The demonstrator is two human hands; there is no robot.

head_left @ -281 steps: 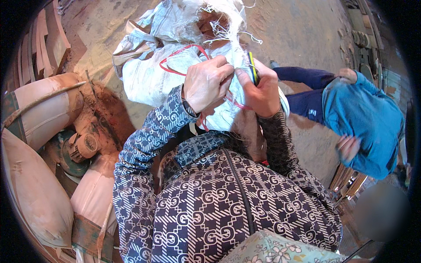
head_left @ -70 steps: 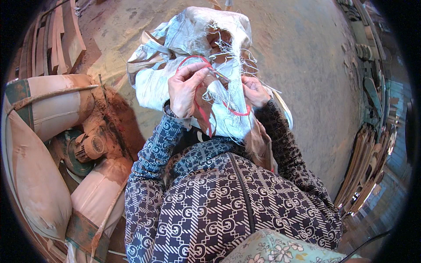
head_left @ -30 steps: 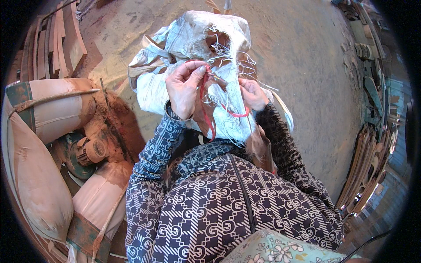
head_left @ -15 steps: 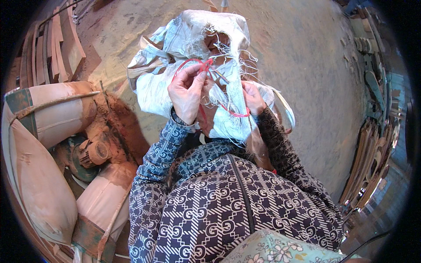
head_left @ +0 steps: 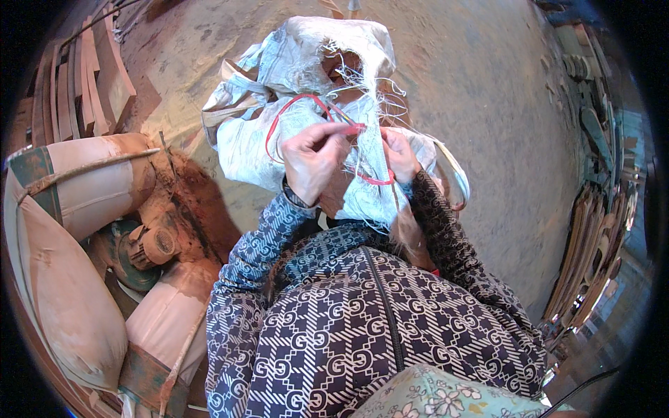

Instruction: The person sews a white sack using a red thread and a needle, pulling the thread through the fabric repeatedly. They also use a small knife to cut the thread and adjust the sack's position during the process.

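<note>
A frayed white woven sack (head_left: 247, 143) lies bunched in front of me, with loose threads round a torn opening. Red cord (head_left: 282, 110) loops over it and runs through the cloth near its right part. My left hand (head_left: 313, 159) is closed, its thumb and finger pinching the red cord beside the sack's frayed edge. Close by on the right, my right hand (head_left: 402, 155) grips a folded edge of the sack; its fingertips are partly hidden by the cloth. A short red stretch of cord shows below, between the two hands.
To the left stand large pale fabric bags (head_left: 63, 285) around a dusty motor (head_left: 155, 245), with a reddish powder heap (head_left: 185, 188) beside it. Wooden boards (head_left: 104, 76) lean at the upper left. More wood strips (head_left: 578, 258) are stacked along the right side.
My left hand has moved right and slightly down, carrying the red cord toward my right hand. A wider red loop now lies on the sack. My right hand has stayed nearly still.
</note>
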